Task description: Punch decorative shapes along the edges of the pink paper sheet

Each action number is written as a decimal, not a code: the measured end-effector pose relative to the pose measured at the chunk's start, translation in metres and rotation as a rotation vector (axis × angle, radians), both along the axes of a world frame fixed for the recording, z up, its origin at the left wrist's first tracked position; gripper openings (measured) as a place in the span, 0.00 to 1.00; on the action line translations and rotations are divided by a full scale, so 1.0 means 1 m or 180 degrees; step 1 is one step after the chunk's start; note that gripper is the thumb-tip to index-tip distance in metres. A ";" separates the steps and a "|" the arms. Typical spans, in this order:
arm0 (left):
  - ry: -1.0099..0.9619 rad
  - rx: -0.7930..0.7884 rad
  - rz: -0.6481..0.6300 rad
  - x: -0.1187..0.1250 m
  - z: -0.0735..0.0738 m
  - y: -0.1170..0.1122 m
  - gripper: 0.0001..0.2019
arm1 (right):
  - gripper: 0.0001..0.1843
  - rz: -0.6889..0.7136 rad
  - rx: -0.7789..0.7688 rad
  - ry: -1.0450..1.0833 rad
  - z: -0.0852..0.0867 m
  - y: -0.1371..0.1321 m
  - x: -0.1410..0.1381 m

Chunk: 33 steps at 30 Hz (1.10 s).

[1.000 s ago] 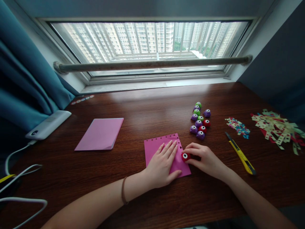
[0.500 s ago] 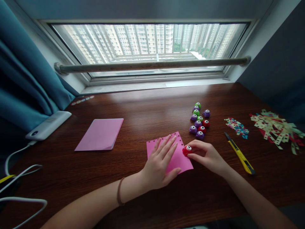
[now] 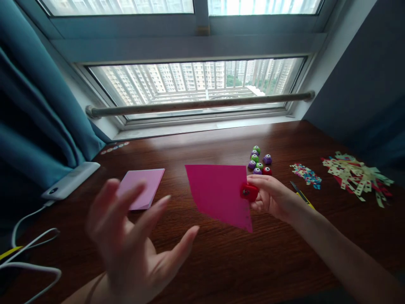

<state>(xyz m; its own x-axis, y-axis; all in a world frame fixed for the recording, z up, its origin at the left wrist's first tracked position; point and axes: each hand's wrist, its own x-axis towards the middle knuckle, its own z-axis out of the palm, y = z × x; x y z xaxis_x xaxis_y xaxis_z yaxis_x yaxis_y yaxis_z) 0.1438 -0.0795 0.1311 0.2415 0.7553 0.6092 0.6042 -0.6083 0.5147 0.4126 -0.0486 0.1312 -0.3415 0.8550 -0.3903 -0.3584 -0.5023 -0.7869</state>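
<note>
My right hand (image 3: 272, 196) grips a small red craft punch (image 3: 249, 192), held up above the table with its underside turned toward me. Caught in the punch by its right edge, a bright pink sheet of paper (image 3: 215, 188) hangs in the air, and small holes show faintly near its lower right corner. My left hand (image 3: 136, 240) is raised at the lower left, fingers spread and partly blurred, touching nothing. Behind the right hand stand several more punches (image 3: 255, 158) in green, purple and red, some of them partly hidden.
A stack of pink paper (image 3: 144, 185) lies at left, partly behind my left hand. A yellow utility knife (image 3: 305, 200) is half covered by my right forearm. Confetti (image 3: 306, 175) and punched paper strips (image 3: 356, 173) lie at right. A white power bank (image 3: 72, 179) with a cable is far left.
The pink sheet has left the table and is turned over, lifted with the red punch in my right hand. My left hand has let go and moved left toward me. The view has tilted up.
</note>
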 end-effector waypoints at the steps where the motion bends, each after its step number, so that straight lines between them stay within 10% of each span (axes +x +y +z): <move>1: 0.0340 0.0567 0.0140 0.006 0.007 0.005 0.33 | 0.14 0.0109 -0.0001 0.0025 0.004 -0.001 -0.004; 7: 0.0878 -0.0104 -0.1037 0.029 0.012 0.023 0.44 | 0.13 0.0671 -0.0029 0.0352 0.015 -0.008 -0.029; 15: -0.1252 -0.2137 -0.1674 0.020 0.019 0.015 0.27 | 0.16 0.0901 0.0083 0.0469 0.024 -0.010 -0.053; 22: -0.2199 -0.3860 -0.1526 0.014 0.032 0.018 0.11 | 0.20 0.0977 0.0025 0.0270 0.020 -0.015 -0.062; 33: -0.1984 -0.4095 -0.1196 0.012 0.035 0.022 0.15 | 0.18 0.0930 0.0172 0.0266 0.017 -0.018 -0.069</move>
<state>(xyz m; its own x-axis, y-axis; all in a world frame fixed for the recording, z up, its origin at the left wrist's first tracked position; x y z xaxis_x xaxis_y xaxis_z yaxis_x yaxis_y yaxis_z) 0.1555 -0.0575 0.1657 0.4977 0.7984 -0.3390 0.0019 0.3899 0.9209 0.3440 -0.0668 0.1482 -0.6049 0.7347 -0.3071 -0.2697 -0.5518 -0.7892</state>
